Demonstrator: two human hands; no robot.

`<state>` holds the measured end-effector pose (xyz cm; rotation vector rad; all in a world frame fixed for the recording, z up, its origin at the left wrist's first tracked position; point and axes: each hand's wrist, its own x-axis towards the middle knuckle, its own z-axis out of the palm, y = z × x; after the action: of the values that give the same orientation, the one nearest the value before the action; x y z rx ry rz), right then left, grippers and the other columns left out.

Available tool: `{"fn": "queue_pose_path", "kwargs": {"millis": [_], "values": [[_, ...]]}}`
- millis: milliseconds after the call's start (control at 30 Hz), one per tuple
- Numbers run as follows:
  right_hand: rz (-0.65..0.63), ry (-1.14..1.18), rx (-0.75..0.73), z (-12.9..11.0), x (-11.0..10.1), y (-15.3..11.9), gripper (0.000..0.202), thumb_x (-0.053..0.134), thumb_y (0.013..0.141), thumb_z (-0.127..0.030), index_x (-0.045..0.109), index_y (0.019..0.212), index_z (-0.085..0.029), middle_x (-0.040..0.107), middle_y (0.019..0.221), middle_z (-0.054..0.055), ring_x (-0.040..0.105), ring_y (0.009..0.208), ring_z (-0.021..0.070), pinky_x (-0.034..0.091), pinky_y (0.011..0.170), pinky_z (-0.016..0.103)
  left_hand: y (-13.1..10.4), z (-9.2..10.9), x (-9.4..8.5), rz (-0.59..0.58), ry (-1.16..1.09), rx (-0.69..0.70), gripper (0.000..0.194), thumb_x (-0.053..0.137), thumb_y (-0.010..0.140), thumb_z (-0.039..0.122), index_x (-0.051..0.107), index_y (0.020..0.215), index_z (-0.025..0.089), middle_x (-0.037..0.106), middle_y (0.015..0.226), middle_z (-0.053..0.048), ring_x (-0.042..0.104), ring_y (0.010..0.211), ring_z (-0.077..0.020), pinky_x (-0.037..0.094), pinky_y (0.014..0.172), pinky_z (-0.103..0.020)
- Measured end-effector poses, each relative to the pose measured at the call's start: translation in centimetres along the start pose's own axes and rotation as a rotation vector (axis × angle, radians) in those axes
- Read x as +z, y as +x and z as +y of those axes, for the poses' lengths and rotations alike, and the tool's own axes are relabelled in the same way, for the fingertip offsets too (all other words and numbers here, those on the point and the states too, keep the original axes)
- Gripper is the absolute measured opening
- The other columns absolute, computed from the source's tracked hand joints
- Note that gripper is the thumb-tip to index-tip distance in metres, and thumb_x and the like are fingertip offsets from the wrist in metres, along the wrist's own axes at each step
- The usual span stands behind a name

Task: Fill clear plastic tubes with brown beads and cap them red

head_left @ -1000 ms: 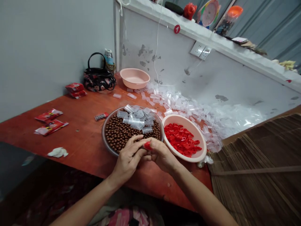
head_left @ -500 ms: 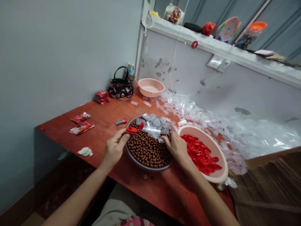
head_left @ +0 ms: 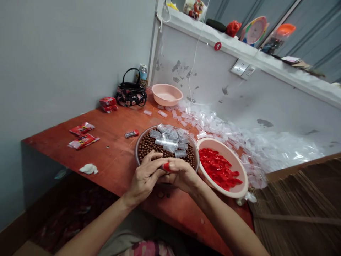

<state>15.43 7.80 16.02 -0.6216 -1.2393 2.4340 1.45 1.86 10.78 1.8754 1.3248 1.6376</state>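
Observation:
My left hand (head_left: 146,178) and my right hand (head_left: 184,173) meet over the near rim of a metal bowl (head_left: 137,153). Between them shows a small red plastic cap (head_left: 167,166), with my right thumb pressed against it. Fingers of both hands are closed around it, hiding whatever is below the cap. Brown round balls (head_left: 149,145) fill the bowl, and several clear plastic tubes (head_left: 166,143) lie on top of them. To the right, a pink basin (head_left: 242,185) holds many red caps (head_left: 217,169).
A small red-capped tube (head_left: 131,133) lies left of the bowl. Further left are red packets (head_left: 84,141) and a crumpled tissue (head_left: 88,169). A handbag (head_left: 131,95) and another pink basin (head_left: 167,96) stand behind. Clear tubes (head_left: 226,128) heap along the wall; cardboard (head_left: 295,202) is at right.
My left hand has moved right and down with the red cap, whose lid stood open before. My right hand has left the tubes in the bowl and come against the left.

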Motion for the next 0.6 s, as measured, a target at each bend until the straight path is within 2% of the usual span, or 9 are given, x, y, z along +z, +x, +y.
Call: {"fn": "queue_pose_path", "kwargs": {"millis": [100,167,233,333,367,433,533,600], "values": [[0.116,0.022,-0.095,1.0,0.1,0.4,0.024,0.057,0.066,-0.022,0.062,0.087,-0.012,0.062,0.083,0.005,0.058,0.075,0.0152,0.050,0.077,0.037,-0.1,-0.1,0.6,0.032,0.038,-0.002,0.024,0.049,0.083,0.020,0.062,0.103,0.023,0.065,0.103,-0.003,0.051,0.106,-0.0202,0.028,0.103,-0.046],[0.184,0.046,-0.112,1.5,-0.1,0.7,0.021,0.056,0.068,-0.025,0.062,0.085,-0.014,0.062,0.080,0.004,0.057,0.072,0.0141,0.050,0.075,0.037,0.1,-0.3,1.0,0.044,0.044,-0.058,0.024,0.048,0.083,0.022,0.062,0.103,0.023,0.064,0.104,-0.004,0.052,0.106,-0.0201,0.032,0.101,-0.043],[0.184,0.052,-0.074,1.6,-0.5,0.9,0.023,0.055,0.073,-0.033,0.061,0.086,-0.016,0.061,0.079,0.003,0.057,0.070,0.0133,0.051,0.073,0.037,0.3,-0.5,1.2,0.043,0.014,-0.145,0.025,0.046,0.084,0.024,0.062,0.104,0.022,0.061,0.110,-0.006,0.052,0.107,-0.0201,0.038,0.097,-0.038],[0.121,-0.059,-0.039,0.7,-1.5,0.6,0.040,0.057,0.074,-0.046,0.056,0.103,-0.020,0.061,0.091,0.004,0.059,0.076,0.0142,0.051,0.072,0.036,0.6,-0.7,1.0,0.034,-0.067,-0.241,0.026,0.046,0.084,0.027,0.062,0.103,0.020,0.056,0.117,-0.007,0.050,0.110,-0.0201,0.039,0.095,-0.034],[0.128,-0.139,-0.052,0.1,-1.9,0.3,0.047,0.058,0.072,-0.048,0.052,0.110,-0.021,0.060,0.097,0.005,0.060,0.080,0.0149,0.051,0.072,0.035,0.7,-0.8,0.7,0.044,-0.088,-0.262,0.026,0.047,0.084,0.028,0.062,0.103,0.019,0.056,0.118,-0.007,0.050,0.111,-0.0201,0.038,0.096,-0.034],[0.240,-0.380,-0.104,-1.2,-3.0,-0.5,0.056,0.062,0.069,-0.047,0.047,0.116,-0.022,0.058,0.104,0.007,0.059,0.084,0.0166,0.050,0.071,0.033,1.0,-1.3,-0.1,0.099,-0.107,-0.314,0.028,0.049,0.083,0.030,0.061,0.104,0.018,0.058,0.116,-0.007,0.051,0.110,-0.0205,0.037,0.098,-0.035],[0.560,-0.965,-0.136,-2.9,-4.9,-2.0,0.048,0.060,0.072,-0.047,0.052,0.110,-0.019,0.059,0.100,0.008,0.058,0.087,0.0195,0.047,0.074,0.033,1.5,-2.5,-1.4,0.226,-0.076,-0.400,0.034,0.050,0.081,0.036,0.059,0.108,0.017,0.062,0.111,-0.007,0.055,0.104,-0.0219,0.039,0.094,-0.037],[0.764,-1.376,-0.063,-3.3,-6.2,-2.7,0.042,0.052,0.076,-0.050,0.057,0.103,-0.019,0.061,0.095,0.009,0.058,0.088,0.0223,0.044,0.076,0.035,1.9,-3.3,-2.2,0.280,-0.046,-0.430,0.037,0.051,0.080,0.039,0.059,0.108,0.017,0.063,0.109,-0.006,0.057,0.101,-0.0224,0.041,0.092,-0.036]]}}
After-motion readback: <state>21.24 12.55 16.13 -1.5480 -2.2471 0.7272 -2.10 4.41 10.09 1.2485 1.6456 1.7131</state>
